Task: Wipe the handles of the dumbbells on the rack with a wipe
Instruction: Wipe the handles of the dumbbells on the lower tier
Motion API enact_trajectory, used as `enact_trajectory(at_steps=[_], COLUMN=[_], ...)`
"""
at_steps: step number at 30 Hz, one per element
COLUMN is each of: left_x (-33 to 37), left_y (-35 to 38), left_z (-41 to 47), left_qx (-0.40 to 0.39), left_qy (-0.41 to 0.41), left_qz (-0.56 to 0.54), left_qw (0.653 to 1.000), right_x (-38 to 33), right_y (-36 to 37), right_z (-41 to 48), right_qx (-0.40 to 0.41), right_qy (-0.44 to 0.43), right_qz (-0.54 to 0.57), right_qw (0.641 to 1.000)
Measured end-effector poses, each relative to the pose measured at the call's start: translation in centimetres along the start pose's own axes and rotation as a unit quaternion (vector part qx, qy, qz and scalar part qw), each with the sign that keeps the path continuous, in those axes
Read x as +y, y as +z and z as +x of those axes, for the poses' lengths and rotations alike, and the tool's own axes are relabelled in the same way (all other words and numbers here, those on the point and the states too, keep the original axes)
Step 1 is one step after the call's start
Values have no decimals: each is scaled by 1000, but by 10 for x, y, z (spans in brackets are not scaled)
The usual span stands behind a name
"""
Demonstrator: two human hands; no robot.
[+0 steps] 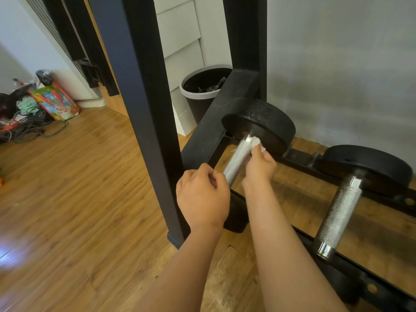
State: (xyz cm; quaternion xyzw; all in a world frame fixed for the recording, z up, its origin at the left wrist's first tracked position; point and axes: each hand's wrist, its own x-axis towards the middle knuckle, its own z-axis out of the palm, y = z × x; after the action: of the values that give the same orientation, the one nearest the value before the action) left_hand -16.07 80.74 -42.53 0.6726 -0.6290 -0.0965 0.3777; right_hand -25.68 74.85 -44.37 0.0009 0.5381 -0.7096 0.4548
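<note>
Head cam. Two dumbbells lie across bottom tier of black rack [299, 159], low over wood floor [78, 176]. On left dumbbell [261, 126], knurled steel handle [238, 158] runs from far plate toward viewer. R hand [258, 168] pinches white wipe [256, 143] btwn curled fingers & thumb, pressing it to handle's far end, just beside plate. L hand [202, 194] sits at handle's near end, fingers curled in & pressed together; can't tell whether they grip the bar. 2nd dumbbell [340, 212] lies to the right, well apart from both hands. Bin [203, 91] w/ pale rim stands behind rack upright [146, 109].
</note>
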Motion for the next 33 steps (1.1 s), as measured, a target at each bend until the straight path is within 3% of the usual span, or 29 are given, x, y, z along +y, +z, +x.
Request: enact_trajectory(at_steps=[2,3,8,10,12,15,17,21,24,26,28,30,33], left_x=[-2,-3,-4,-5,-5,-2,-5,-5,-9,-12,-14,-13,-12], left_y=[-1,-1,2,4,6,5,5,5,-1,-5,-6,-6,-6], left_z=[0,0,2,2,2,2,3,5,-2,-8,-9,-10,-11], left_qx=[0,0,15,31,34,14,14,10,-20,-32,-25,-22,-12], left_qy=[4,4,-25,-34,-50,-74,-76,-70,-37,-17,-13,-14,-23], left_qz=[4,6,-5,6,22,41,49,13,7,2,-3,-4,-11], left_qw=[1000,1000,1000,999,998,996,996,997,999,999,1000,1000,1000], right_x=[0,2,-2,-4,-3,0,4,7,-3,-8,-3,10,18], right_y=[-4,-5,-7,-7,-7,-11,-13,-13,-15,-16,-13,-15,-17], right_z=[0,-1,-9,-4,1,7,9,2,-1,2,0,-4,-13], right_qx=[-35,-34,12,25,22,-31,-57,-15,7,2,-22,-37,-32], right_qy=[64,56,-158,-200,-175,-44,-5,-136,-194,-157,-68,-15,-57], right_qz=[40,28,-128,-155,-125,-26,-25,-161,-187,-141,-57,-44,-100], right_qw=[997,997,979,967,976,998,998,977,963,977,996,998,993])
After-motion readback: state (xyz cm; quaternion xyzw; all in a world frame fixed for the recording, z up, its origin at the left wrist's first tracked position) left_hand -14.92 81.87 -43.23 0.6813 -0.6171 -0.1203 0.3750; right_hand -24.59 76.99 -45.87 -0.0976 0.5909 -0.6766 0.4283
